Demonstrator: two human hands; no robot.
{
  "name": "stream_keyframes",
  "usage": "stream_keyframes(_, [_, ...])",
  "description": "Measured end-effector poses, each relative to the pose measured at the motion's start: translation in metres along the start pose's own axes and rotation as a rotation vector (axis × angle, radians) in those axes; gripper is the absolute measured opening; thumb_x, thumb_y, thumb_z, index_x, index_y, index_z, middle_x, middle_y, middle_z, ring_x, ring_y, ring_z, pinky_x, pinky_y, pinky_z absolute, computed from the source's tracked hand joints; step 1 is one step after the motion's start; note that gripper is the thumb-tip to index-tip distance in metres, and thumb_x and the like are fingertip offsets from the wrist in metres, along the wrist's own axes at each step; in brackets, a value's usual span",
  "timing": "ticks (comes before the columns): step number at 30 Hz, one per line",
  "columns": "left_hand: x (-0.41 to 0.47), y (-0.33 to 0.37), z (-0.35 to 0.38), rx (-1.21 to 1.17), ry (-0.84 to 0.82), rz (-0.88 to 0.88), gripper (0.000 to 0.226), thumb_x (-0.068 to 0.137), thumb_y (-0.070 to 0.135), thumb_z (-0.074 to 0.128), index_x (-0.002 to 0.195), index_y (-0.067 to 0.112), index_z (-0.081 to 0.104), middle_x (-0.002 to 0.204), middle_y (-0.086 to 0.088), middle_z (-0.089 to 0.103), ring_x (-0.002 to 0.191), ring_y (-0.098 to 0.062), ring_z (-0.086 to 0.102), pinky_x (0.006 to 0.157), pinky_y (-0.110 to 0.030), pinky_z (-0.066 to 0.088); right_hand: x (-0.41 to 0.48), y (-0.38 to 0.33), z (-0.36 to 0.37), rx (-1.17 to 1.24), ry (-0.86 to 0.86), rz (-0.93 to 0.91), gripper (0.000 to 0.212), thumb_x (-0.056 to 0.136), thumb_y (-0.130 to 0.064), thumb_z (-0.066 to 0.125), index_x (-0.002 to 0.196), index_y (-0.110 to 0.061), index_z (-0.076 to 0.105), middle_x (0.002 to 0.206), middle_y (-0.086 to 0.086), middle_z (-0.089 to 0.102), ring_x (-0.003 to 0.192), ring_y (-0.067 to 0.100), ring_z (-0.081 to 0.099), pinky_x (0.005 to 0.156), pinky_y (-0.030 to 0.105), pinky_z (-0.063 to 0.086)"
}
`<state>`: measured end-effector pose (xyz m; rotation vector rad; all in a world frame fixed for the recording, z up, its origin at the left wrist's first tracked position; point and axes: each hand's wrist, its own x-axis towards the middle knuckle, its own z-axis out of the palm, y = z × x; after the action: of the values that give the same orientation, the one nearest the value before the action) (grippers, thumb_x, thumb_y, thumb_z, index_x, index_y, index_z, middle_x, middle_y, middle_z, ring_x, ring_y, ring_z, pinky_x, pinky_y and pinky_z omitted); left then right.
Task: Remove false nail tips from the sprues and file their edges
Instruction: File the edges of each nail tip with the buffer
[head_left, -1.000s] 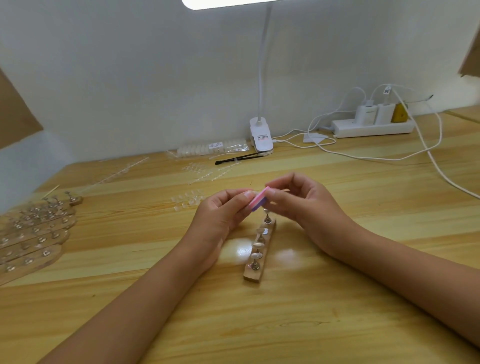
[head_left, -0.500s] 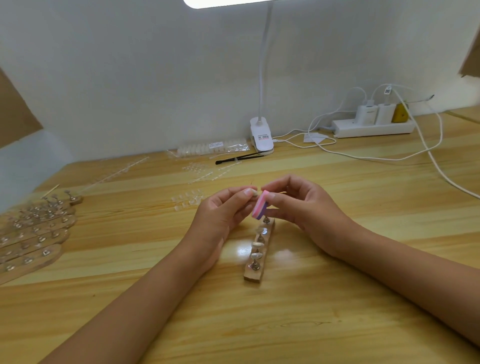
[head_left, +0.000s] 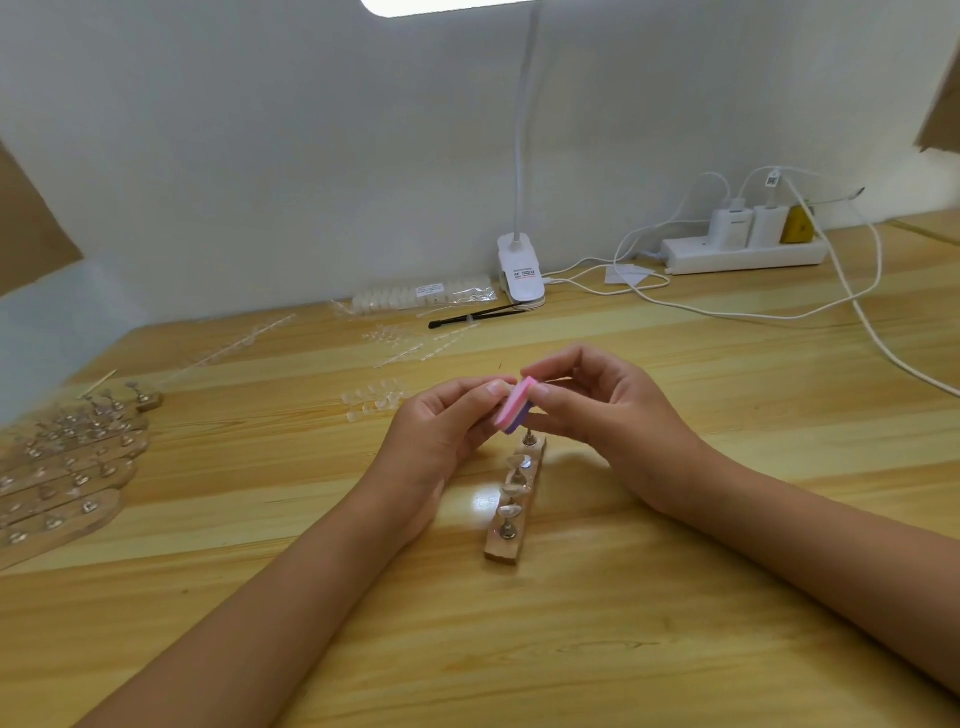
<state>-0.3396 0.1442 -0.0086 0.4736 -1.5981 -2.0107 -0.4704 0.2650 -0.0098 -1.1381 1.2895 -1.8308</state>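
Note:
My right hand (head_left: 602, 415) pinches a small pink and purple file block (head_left: 514, 405) above the middle of the table. My left hand (head_left: 441, 431) is pinched right against the block's left face, its fingertips closed on a clear nail tip (head_left: 497, 386) that is barely visible. Below both hands lies a wooden holder strip (head_left: 514, 540) with metal pegs, several of them carrying clear nail tips (head_left: 518, 461). Loose clear nail tips (head_left: 371, 400) lie on the table left of my hands. Clear sprue strips (head_left: 415, 343) lie farther back.
Several wooden holder strips with tips (head_left: 62, 467) are stacked at the left edge. At the back stand a clip lamp (head_left: 521, 270), a bag of tips (head_left: 423, 296), black tweezers (head_left: 467, 317), and a power strip (head_left: 748, 252) with white cables (head_left: 857, 306) trailing to the right.
The file block has shifted slightly against the nail tip in a small stroke, dipping and then coming back up. Both hands stay above the holder strip.

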Motion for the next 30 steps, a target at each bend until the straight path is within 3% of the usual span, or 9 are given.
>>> stream_keyframes(11, [-0.0002,-0.0004,0.0006,-0.007,0.006,0.002,0.025,0.078,0.021,0.067,0.098,0.009,0.074,0.091,-0.003,0.076,0.085,-0.008,0.071,0.080,-0.016,0.055,-0.0011,-0.0019,0.0005,-0.003,0.039,-0.039,0.027,0.079,-0.021,0.069,0.103,-0.010,0.067,0.098,0.005,0.076,0.096,0.019,0.072,0.080,0.025,0.057])
stream_keyframes(14, [-0.0004,-0.0009,0.0004,0.003,0.000,0.021,0.025,0.076,0.022,0.067,0.097,0.011,0.075,0.088,-0.003,0.076,0.083,-0.008,0.070,0.077,-0.017,0.054,-0.0021,-0.0019,0.0018,-0.048,-0.032,-0.029,0.025,0.081,-0.020,0.069,0.103,-0.010,0.067,0.101,0.007,0.075,0.097,0.021,0.072,0.081,0.028,0.058])
stream_keyframes(17, [-0.0011,-0.0005,0.0005,0.024,-0.011,0.037,0.025,0.076,0.025,0.068,0.096,0.015,0.078,0.094,-0.003,0.077,0.090,-0.009,0.071,0.080,-0.016,0.053,-0.0018,-0.0017,0.0016,-0.037,0.038,-0.053,0.025,0.079,-0.021,0.070,0.102,-0.010,0.067,0.097,0.006,0.076,0.096,0.020,0.072,0.080,0.028,0.058])
stream_keyframes(21, [-0.0011,-0.0008,0.0001,0.052,-0.020,0.045,0.023,0.074,0.030,0.070,0.092,0.021,0.081,0.095,-0.002,0.077,0.092,-0.009,0.070,0.080,-0.017,0.053,-0.0015,-0.0012,0.0015,-0.047,-0.027,-0.035,0.025,0.082,-0.018,0.070,0.103,-0.006,0.066,0.099,0.007,0.075,0.096,0.022,0.072,0.080,0.029,0.058])
stream_keyframes(25, [-0.0003,-0.0008,0.0000,0.045,-0.020,0.045,0.031,0.076,0.028,0.069,0.102,0.011,0.077,0.099,-0.005,0.076,0.094,-0.010,0.070,0.081,-0.017,0.053,-0.0009,-0.0002,0.0011,0.008,0.003,-0.027,0.023,0.079,-0.018,0.070,0.099,-0.007,0.064,0.094,0.003,0.076,0.095,0.020,0.073,0.081,0.031,0.058])
stream_keyframes(30, [0.0002,0.0001,0.0004,0.035,-0.011,0.033,0.029,0.075,0.027,0.069,0.099,0.013,0.078,0.100,-0.005,0.076,0.095,-0.009,0.070,0.081,-0.017,0.053,-0.0017,-0.0020,0.0017,0.005,0.003,-0.032,0.026,0.079,-0.019,0.069,0.101,-0.005,0.063,0.094,0.003,0.076,0.096,0.020,0.072,0.080,0.028,0.058])
